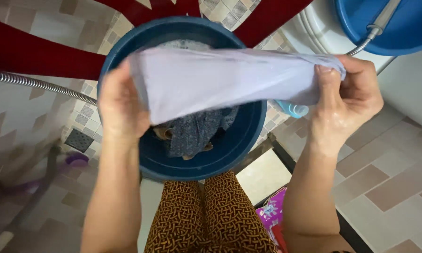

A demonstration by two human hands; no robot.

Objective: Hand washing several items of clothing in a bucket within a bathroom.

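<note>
Head camera looks straight down on a person stretching a pale lilac cloth [220, 82] between both hands above a dark blue bucket [248, 140]. Her left hand [119, 105] is closed around the cloth's left edge, fingers wrapped behind the fabric so only the back of the hand shows. Her right hand [347, 100] pinches the cloth's right end tight, thumb pressed on top and knuckles curled, skin shining wet. Inside the bucket lies a crumpled dark patterned garment [197, 131], partly hidden under the spread cloth. A metal shower hose [37, 84] runs in from the left toward the bucket. Just beyond the bucket's right rim sits a light blue bottle [293, 109]. Brown patterned trousers [211, 215] show below the bucket, and a second blue tub [384, 26] sits at the upper right.
</note>
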